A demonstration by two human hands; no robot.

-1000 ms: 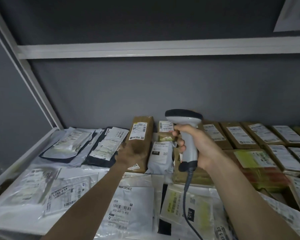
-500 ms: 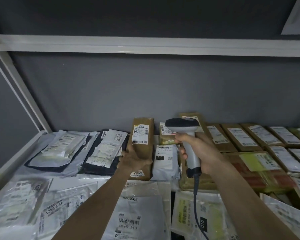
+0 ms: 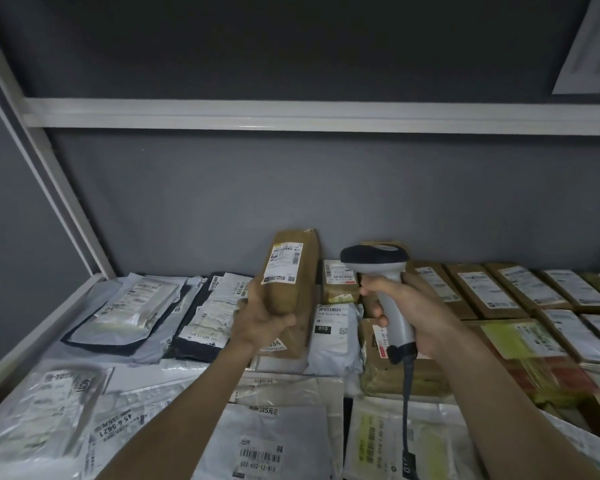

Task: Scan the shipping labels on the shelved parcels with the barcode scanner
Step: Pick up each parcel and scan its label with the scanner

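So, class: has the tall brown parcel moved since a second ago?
Yes. The left hand has tilted the brown parcel up off the shelf, its top now higher against the grey wall.

Left hand (image 3: 262,318) gripping upright brown parcel (image 3: 291,271), right hand (image 3: 416,313) holding scanner (image 3: 383,275), label (image 3: 282,263) seemingly blurred

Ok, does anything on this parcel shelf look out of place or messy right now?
Nothing looks damaged or spilled. The brown parcel stands tilted only because the left hand grips it, with the scanner in the right hand. The plastic mailers on the left overlap loosely, while the boxes on the right sit in tidy rows.
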